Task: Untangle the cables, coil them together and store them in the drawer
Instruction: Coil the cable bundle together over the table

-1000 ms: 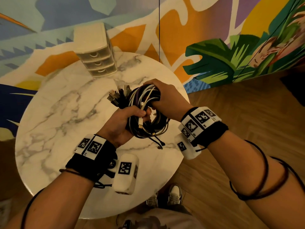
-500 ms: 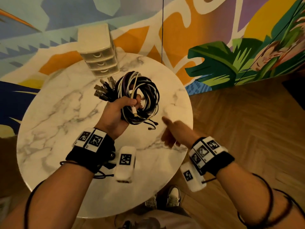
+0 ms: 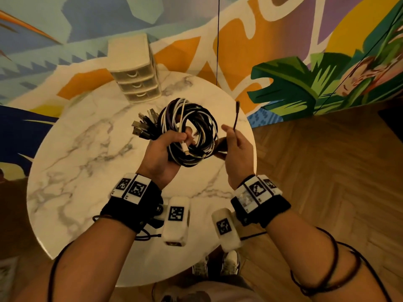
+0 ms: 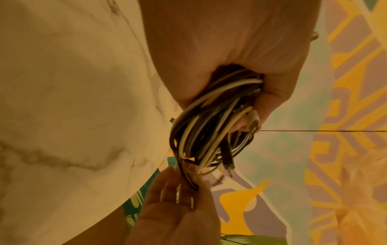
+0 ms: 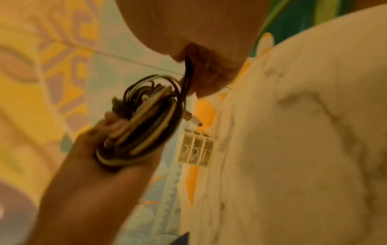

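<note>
A coil of black, white and purple cables (image 3: 192,129) hangs above the round marble table (image 3: 76,160). My left hand (image 3: 168,149) grips the coil at its lower left, fingers curled round the strands (image 4: 220,116). Several USB plugs (image 3: 142,125) stick out to the coil's left. My right hand (image 3: 236,147) pinches a loose black cable end (image 3: 236,115) that stands up to the right of the coil; the same hand (image 4: 178,207) shows just below the coil in the left wrist view. The small cream drawer unit (image 3: 136,70) stands at the table's far edge, all three drawers closed.
A painted mural wall (image 3: 305,62) rises behind the table. Wooden floor (image 3: 327,171) lies to the right. My shoes (image 3: 218,267) show under the table's near edge. In the right wrist view the drawer unit (image 5: 195,150) sits past the coil (image 5: 144,119).
My right hand let go of the coil and dropped away, then came back up and took a loose black cable end. The left hand kept holding the coil, lifting it slightly forward.
</note>
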